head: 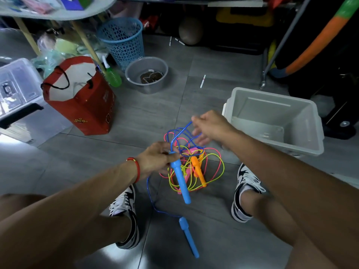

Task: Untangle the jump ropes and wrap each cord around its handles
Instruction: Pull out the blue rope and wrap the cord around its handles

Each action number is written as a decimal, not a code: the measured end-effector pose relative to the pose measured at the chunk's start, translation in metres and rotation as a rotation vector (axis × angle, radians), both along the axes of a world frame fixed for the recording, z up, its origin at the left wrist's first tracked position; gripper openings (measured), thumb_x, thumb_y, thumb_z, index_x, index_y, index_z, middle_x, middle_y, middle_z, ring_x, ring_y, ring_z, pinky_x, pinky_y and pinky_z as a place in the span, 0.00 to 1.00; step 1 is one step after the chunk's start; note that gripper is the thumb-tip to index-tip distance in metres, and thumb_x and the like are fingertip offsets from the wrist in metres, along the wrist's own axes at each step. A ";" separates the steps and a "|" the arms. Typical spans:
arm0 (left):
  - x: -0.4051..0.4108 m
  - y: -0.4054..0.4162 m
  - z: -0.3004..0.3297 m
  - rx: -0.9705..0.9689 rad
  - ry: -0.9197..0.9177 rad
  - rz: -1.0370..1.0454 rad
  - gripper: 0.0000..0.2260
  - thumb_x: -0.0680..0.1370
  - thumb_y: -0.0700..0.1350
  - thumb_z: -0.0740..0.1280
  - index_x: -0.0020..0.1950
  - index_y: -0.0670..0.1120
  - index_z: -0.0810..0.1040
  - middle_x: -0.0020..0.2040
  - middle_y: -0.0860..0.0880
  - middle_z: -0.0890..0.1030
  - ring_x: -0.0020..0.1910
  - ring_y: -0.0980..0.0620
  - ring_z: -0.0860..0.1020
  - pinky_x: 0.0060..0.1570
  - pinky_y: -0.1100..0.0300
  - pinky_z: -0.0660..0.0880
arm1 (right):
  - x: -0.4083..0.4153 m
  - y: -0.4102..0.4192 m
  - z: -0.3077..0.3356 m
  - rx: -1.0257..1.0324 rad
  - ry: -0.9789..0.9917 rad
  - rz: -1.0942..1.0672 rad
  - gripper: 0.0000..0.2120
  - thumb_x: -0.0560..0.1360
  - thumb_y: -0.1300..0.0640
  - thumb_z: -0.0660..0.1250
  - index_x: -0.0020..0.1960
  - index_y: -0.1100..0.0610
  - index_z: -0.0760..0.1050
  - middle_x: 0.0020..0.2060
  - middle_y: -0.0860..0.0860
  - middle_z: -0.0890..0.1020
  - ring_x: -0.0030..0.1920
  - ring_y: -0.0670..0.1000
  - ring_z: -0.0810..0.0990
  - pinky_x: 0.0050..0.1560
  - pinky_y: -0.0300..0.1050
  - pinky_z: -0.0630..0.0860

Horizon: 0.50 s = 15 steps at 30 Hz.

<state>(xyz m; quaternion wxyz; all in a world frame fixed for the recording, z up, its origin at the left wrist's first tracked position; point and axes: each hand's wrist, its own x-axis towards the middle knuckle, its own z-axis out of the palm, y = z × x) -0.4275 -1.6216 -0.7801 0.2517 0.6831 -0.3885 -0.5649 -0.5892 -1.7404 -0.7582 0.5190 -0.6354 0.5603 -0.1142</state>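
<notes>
Tangle: thin plastic cords in blue, pink and yellow (191, 164), heaped on the grey tiled floor (159, 105) between the person's shoes.
Handling: light, limp and probably slick cord that snags on itself; rigid handles give the surest hold.
Left hand (155, 158): grips the top of a blue plastic handle (180, 181), lifted so it hangs over the heap.
Right hand (210, 126): pinches a raised loop of blue cord (184, 128), beyond the heap.
Second blue handle (188, 236): flat on the floor, nearer the person, apart from both hands.
Orange handle (198, 168): buried in the heap, just right of the held one.
</notes>
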 end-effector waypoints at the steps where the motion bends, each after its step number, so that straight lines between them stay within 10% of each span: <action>1: 0.003 0.002 -0.001 0.027 -0.001 0.022 0.09 0.81 0.40 0.67 0.59 0.40 0.76 0.45 0.44 0.80 0.41 0.48 0.80 0.46 0.47 0.81 | -0.003 0.003 -0.010 -0.097 0.220 0.180 0.15 0.82 0.51 0.61 0.46 0.60 0.78 0.41 0.59 0.84 0.39 0.59 0.85 0.43 0.52 0.83; 4: 0.011 0.007 -0.007 0.111 0.000 0.037 0.08 0.81 0.41 0.66 0.60 0.42 0.74 0.43 0.45 0.77 0.34 0.50 0.78 0.42 0.48 0.81 | -0.003 0.027 -0.050 -0.178 0.653 0.627 0.09 0.78 0.53 0.62 0.47 0.56 0.79 0.42 0.56 0.81 0.47 0.59 0.82 0.45 0.46 0.77; 9: 0.014 0.018 -0.020 0.233 -0.076 0.026 0.08 0.82 0.40 0.64 0.60 0.44 0.72 0.43 0.42 0.77 0.31 0.49 0.77 0.26 0.57 0.79 | -0.009 0.116 -0.146 0.148 0.565 0.560 0.14 0.81 0.56 0.61 0.65 0.57 0.76 0.53 0.58 0.79 0.57 0.58 0.79 0.56 0.48 0.73; 15: 0.021 0.029 -0.030 0.299 -0.160 -0.034 0.13 0.77 0.34 0.68 0.61 0.37 0.75 0.42 0.40 0.77 0.35 0.46 0.78 0.43 0.48 0.83 | -0.016 0.229 -0.230 0.307 0.572 0.519 0.21 0.79 0.53 0.60 0.71 0.43 0.70 0.72 0.56 0.65 0.72 0.59 0.67 0.73 0.50 0.65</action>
